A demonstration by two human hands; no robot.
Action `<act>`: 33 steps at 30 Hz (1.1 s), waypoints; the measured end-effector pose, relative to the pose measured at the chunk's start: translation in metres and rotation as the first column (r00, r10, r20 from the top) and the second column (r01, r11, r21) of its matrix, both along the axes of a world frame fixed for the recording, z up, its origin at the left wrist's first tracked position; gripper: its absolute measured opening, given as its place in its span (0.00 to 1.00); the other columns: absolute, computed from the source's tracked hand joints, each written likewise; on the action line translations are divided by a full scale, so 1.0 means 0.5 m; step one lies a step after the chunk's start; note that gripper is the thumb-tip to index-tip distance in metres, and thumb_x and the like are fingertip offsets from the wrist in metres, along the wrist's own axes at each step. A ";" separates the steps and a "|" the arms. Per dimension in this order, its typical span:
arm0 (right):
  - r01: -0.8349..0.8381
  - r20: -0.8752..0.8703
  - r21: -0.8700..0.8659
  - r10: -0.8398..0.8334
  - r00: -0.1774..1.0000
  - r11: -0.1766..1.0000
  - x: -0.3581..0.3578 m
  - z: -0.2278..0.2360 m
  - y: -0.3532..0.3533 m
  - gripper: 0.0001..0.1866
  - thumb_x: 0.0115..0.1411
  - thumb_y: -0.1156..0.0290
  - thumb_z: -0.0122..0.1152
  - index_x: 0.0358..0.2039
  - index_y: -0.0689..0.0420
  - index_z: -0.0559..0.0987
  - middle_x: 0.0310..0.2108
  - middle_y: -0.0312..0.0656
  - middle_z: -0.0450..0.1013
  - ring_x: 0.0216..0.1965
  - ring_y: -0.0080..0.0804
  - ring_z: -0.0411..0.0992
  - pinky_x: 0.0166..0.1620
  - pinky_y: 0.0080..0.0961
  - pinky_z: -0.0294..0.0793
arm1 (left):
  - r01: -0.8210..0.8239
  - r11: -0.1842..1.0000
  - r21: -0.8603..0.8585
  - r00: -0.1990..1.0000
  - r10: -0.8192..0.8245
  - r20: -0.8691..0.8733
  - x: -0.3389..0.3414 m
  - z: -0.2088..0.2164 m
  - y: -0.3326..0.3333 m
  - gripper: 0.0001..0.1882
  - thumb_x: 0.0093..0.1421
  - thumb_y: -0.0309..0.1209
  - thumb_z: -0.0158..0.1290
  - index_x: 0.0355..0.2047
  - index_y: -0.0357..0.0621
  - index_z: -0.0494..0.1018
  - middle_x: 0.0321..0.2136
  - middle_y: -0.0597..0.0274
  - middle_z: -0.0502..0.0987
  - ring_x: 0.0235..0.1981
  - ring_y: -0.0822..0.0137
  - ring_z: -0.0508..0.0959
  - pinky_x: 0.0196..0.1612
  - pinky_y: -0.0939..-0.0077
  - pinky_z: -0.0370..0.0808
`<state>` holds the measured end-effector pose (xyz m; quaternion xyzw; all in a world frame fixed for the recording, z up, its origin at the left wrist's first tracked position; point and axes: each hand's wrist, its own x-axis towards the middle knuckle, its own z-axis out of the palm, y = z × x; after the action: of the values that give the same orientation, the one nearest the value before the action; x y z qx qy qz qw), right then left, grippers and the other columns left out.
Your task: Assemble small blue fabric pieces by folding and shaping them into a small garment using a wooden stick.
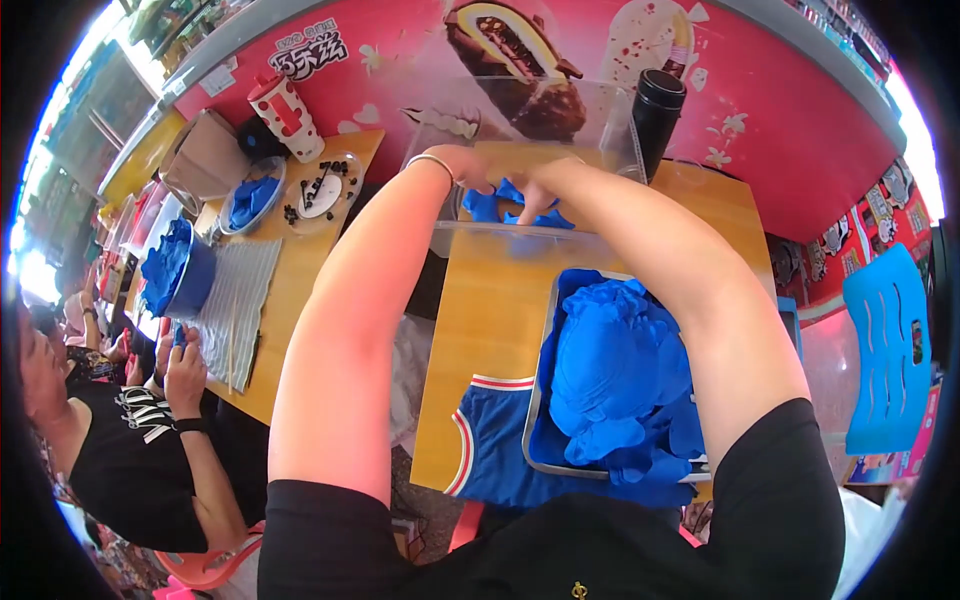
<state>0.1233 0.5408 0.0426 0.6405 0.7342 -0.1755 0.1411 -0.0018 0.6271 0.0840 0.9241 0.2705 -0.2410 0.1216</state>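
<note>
Both my hands reach into a clear plastic box point(625, 120) at the far side of the wooden table. Inside it lie several bright blue, soft-looking pieces point(482, 206); their kind I cannot make out. Above the left pieces is my left hand point(462, 165), wearing a bracelet, its fingers bent downward and blurred. My right hand point(540, 188) has a digit stretched down to a blue piece, apart from the blurred other fingers. Closer to me, a metal-rimmed tray point(535, 440) holds a large heap of similar blue pieces point(610, 360).
A black bottle point(658, 115) stands right of the box. Blue cloth with striped trim point(490, 440) lies beside the tray. At left, a person in black point(150, 460) handles a small blue piece near a blue bucket point(195, 285), a plate point(320, 195) and a patterned tumbler point(288, 120).
</note>
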 end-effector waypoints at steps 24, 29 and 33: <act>0.169 -0.135 -0.336 -0.225 0.965 0.927 -0.004 -0.017 0.025 0.44 0.30 0.49 0.76 0.46 0.62 0.73 0.48 0.47 0.70 0.47 0.40 0.70 0.45 0.37 0.72 | -0.047 0.981 -0.188 0.997 0.034 -0.071 0.067 -0.143 0.067 0.18 0.42 0.34 0.64 0.31 0.39 0.73 0.22 0.60 0.76 0.23 0.69 0.76 0.23 0.78 0.73; 0.043 -0.157 -0.522 -0.146 0.977 0.852 0.014 -0.012 0.009 0.48 0.32 0.51 0.75 0.51 0.62 0.66 0.47 0.46 0.69 0.45 0.39 0.70 0.47 0.36 0.71 | -0.059 0.979 -0.196 0.994 0.040 -0.102 0.053 -0.132 0.049 0.16 0.42 0.38 0.64 0.27 0.41 0.75 0.16 0.67 0.71 0.15 0.76 0.68 0.18 0.83 0.66; -0.175 -0.059 -0.259 0.165 0.985 0.950 0.028 -0.049 -0.008 0.54 0.26 0.41 0.73 0.51 0.63 0.67 0.46 0.49 0.70 0.50 0.44 0.66 0.53 0.32 0.63 | -0.048 0.987 -0.154 0.991 0.028 -0.130 0.060 -0.120 0.040 0.15 0.43 0.40 0.64 0.25 0.43 0.76 0.15 0.69 0.69 0.13 0.78 0.66 0.17 0.84 0.64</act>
<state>0.1374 0.5370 0.0181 0.5472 0.7592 -0.2704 0.2258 0.0280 0.6472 0.0242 0.8890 0.2757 -0.3178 0.1809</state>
